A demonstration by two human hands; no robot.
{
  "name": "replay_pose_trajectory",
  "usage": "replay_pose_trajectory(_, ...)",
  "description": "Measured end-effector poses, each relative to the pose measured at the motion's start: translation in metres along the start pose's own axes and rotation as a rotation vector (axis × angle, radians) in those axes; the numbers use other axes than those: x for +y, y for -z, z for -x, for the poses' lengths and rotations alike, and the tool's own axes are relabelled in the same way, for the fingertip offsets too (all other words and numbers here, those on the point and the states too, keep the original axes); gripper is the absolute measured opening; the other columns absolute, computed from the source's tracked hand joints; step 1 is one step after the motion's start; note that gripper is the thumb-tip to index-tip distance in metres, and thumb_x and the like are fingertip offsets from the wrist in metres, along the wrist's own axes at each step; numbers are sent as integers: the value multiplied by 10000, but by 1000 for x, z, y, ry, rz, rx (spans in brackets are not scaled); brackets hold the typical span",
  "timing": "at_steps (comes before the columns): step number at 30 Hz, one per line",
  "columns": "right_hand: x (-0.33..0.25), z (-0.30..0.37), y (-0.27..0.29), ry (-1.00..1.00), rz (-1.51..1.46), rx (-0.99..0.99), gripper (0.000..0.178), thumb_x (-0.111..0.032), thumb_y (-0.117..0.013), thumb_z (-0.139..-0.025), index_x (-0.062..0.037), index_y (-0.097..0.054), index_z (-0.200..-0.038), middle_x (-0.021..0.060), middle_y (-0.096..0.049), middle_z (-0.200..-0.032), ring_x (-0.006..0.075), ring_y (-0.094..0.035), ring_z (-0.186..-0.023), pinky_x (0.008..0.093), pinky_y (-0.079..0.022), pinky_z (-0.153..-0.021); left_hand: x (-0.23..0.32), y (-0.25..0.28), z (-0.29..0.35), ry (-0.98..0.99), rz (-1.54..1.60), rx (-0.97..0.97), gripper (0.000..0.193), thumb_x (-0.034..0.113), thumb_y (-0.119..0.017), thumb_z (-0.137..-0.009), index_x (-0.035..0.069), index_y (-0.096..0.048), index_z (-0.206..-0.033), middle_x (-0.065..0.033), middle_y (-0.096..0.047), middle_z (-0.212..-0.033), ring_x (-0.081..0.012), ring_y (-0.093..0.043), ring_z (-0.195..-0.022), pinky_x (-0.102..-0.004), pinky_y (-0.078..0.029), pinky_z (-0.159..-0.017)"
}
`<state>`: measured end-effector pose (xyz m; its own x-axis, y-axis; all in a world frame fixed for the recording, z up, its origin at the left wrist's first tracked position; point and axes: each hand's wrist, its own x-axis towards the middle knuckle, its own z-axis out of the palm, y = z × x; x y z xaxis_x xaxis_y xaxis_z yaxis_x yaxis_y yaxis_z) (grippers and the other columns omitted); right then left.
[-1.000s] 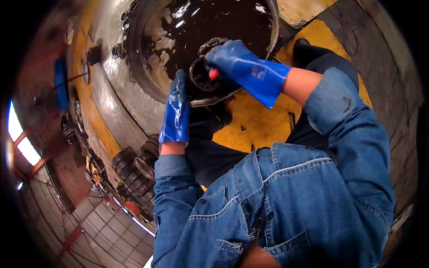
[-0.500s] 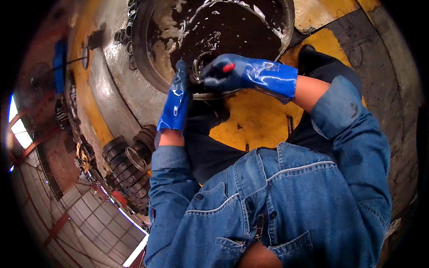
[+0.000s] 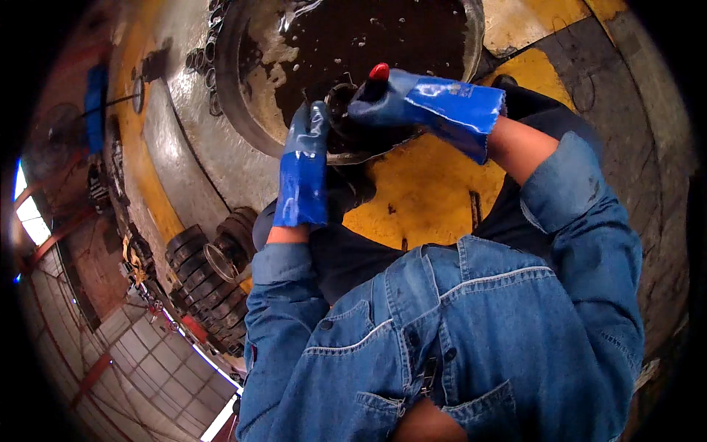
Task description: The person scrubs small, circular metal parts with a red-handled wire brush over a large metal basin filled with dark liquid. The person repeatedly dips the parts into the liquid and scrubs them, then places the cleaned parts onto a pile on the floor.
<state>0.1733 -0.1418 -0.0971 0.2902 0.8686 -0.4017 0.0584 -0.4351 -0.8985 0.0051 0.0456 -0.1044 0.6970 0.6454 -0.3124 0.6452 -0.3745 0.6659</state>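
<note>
A dark, wet metal ring [image 3: 340,94] is between my gloved hands, low over the near side of a large round metal pan [image 3: 234,96] of dark liquid. My left hand [image 3: 305,140], in a blue rubber glove, closes against the ring's left side, its fingers pointing away from me. My right hand [image 3: 390,103], in a matching glove, is curled at the ring's right side around a tool whose red end [image 3: 379,71] sticks out above the fist. The rest of that tool is hidden, so its kind cannot be told.
Several small metal rings [image 3: 212,77] lie in a row on the floor along the pan's left side. Stacked dark rings [image 3: 199,269] stand at the lower left, with a lighter ring [image 3: 221,261] against them. Yellow floor [image 3: 420,191] shows between my knees.
My left hand has shifted slightly right and turned more upright. My right hand has moved right and up a little, and the red end now points upward. The foam on the liquid has thinned.
</note>
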Motion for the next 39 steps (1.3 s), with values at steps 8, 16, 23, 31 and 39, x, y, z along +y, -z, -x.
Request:
replay_pose_trajectory(8,17,-24,-17,451,813,167,249,-274,-666,-989,-117,-720,-1174,142,-759,-1052,332,-745,-856,429,-620,-789,7,-19,-4,-76,15,101,581,449,-581,-1090,-11,-579,-1444,-229,-747,-1195,-328,-742,-1031,-393,-585,-911)
replay_pose_trajectory(16,11,-24,-15,622,707,307,190,-235,-646,-1009,-124,-720,-1144,157,-746,-966,347,-740,-863,421,-606,-760,29,-7,-7,22,63,-13,566,439,-582,-1088,-43,-621,-1383,-236,-734,-1204,-319,-700,-1090,-416,-536,-977)
replay_pose_trajectory(23,3,-45,-10,-15,239,261,406,-444,-708,-953,-82,-787,-1119,181,-780,-1028,334,-753,-934,441,-571,-857,17,-5,-12,7,-61,36,618,489,-590,-1067,-15,-609,-1424,-286,-710,-1280,-389,-690,-1198,-436,-524,-1028)
replay_pose_trajectory(31,35,-16,8,380,-550,-95,328,-258,-621,-1040,-32,-761,-1233,120,-768,-1170,195,-690,-1037,316,-543,-944,24,-4,-4,-16,79,23,604,487,-592,-1083,-10,-625,-1425,-173,-730,-1240,-248,-680,-1088,-360,-527,-979)
replay_pose_trajectory(39,20,-13,9,-11,-303,-105,408,-449,-698,-954,-73,-812,-1064,78,-747,-855,214,-683,-829,359,-536,-847,1,-7,-17,41,235,-45,545,454,-604,-1078,-31,-671,-1316,-158,-751,-1179,-243,-692,-1029,-374,-545,-919)
